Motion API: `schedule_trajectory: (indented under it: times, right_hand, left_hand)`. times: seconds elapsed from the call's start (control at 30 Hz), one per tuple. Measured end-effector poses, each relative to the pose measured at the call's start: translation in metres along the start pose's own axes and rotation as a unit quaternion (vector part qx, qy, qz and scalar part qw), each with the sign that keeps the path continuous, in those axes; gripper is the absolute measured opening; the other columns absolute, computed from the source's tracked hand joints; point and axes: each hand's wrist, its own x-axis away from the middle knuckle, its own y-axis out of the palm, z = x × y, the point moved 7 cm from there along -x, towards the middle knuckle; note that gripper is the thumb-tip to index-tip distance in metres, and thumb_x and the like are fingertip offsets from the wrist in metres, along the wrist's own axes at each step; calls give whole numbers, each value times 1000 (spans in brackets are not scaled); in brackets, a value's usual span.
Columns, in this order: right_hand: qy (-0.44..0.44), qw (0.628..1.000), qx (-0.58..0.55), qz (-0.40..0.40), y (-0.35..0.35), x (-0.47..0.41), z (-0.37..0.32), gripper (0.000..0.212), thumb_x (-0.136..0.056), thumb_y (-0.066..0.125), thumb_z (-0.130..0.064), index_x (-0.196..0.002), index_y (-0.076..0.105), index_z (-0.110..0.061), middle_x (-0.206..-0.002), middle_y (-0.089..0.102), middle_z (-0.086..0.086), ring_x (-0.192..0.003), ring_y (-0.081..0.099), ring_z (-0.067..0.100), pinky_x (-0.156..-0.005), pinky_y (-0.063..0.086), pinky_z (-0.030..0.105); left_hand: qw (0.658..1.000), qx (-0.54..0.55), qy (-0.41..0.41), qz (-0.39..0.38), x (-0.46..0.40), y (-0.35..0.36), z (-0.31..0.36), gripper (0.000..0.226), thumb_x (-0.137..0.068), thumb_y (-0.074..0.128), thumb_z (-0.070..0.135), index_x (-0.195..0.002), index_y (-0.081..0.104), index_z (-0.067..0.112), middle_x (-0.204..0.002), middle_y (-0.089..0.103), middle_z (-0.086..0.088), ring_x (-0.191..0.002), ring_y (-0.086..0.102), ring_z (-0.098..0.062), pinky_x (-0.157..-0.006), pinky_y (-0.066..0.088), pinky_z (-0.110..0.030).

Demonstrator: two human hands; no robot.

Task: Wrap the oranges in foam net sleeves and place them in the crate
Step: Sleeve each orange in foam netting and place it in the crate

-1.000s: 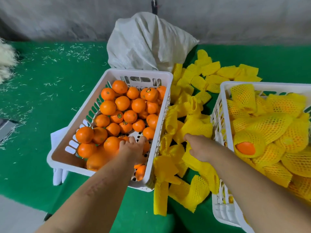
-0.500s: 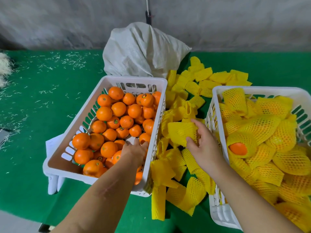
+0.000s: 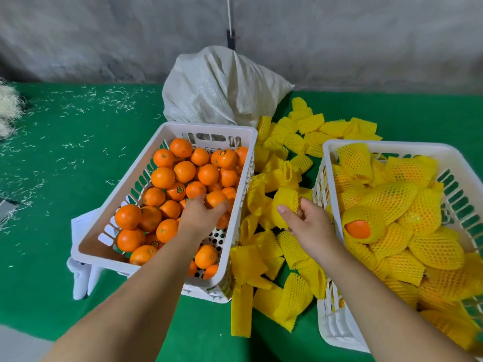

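L hand [image 3: 201, 218] reaches into the left crate [image 3: 209, 128], fingers curled round one orange [image 3: 215, 199] near the crate's right wall, about mid-length. R hand [image 3: 311, 226] pinches a yellow sleeve [image 3: 285, 205] between thumb and fingers, above the sleeve pile [image 3: 282, 158] in the gap between the two crates. Sleeve's long axis runs roughly near-to-far, far end curling toward the right crate [image 3: 386, 146]; open end can't be made out.

Left crate sits mid-table, long axis angled from near-left to far-right, full of bare oranges. Several show small round dark stickers, e.g. one [image 3: 179, 189] mid-crate and one [image 3: 222, 152] near the far wall; print too small to read.

Right crate, at the table's [image 3: 65, 178] right edge, holds wrapped oranges [image 3: 418, 212] lying at mixed angles; one [image 3: 362, 226] near its left wall shows bare peel at the sleeve mouth, pointing toward the camera.

White sack [image 3: 222, 87] stands at the far edge against the wall. Pale fibre scraps [image 3: 78, 111] litter the green cloth far-left.
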Motion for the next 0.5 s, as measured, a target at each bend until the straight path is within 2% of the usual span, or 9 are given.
schedule_trajectory:
  times: [0.07,0.1,0.17,0.2,0.27,0.33,0.4,0.5]
  right_hand:
    - [8,998,-55,-9,0,1,0,48,-77,69,-70,-64,44,-30,-60,41,-7,-63,54,19,-70,57,59]
    - [12,996,-86,-7,-2,0,1,56,-74,72,-74,-68,48,-24,-64,48,2,-65,61,20,-70,59,58]
    - [19,990,-142,-17,-3,1,0,76,-67,78,-77,-87,58,-7,-85,64,21,-78,70,27,-72,62,50]
    - [21,986,-166,-26,-2,2,-1,78,-66,81,-73,-97,61,-5,-96,69,22,-88,72,33,-73,63,47]
    - [33,971,-233,-53,1,3,-4,67,-69,87,-60,-114,65,-16,-112,74,13,-100,73,32,-74,60,41]
    - [43,956,-279,-83,4,4,-7,55,-75,85,-55,-120,68,-29,-121,74,6,-103,73,22,-72,57,31]
    - [39,959,-266,-92,6,7,-10,44,-79,78,-61,-114,71,-35,-121,74,3,-103,73,20,-73,58,30]
    - [60,966,-244,-59,7,8,-10,36,-79,65,-74,-100,73,-46,-111,74,-11,-102,73,15,-77,63,38]
  left_hand:
    - [975,218,21,28,20,-22,24,46,-90,70,64,-124,67,34,-110,62,9,-104,63,-16,-78,54,-39]
    - [961,269,58,12,32,-24,41,40,-86,70,69,-116,70,42,-105,67,8,-96,66,-11,-75,57,-34]
    - [939,317,100,-89,55,-7,70,42,-81,75,69,-108,74,38,-96,71,-1,-83,69,-12,-68,58,-26]
    - [928,329,98,-142,64,8,80,44,-82,78,63,-111,74,31,-96,72,-4,-82,71,-15,-69,59,-28]
    - [905,364,73,-208,76,35,90,49,-85,78,52,-121,72,19,-108,74,-10,-89,73,-21,-74,61,-34]
    - [877,418,36,-235,77,48,90,56,-89,74,46,-130,66,8,-121,72,-17,-99,72,-26,-82,61,-38]
    - [853,450,11,-264,76,54,83,60,-90,70,44,-132,62,2,-123,71,-19,-105,72,-29,-87,61,-39]
    - [821,476,6,-314,79,57,79,70,-84,75,47,-132,59,0,-120,74,-16,-107,73,-31,-90,62,-38]
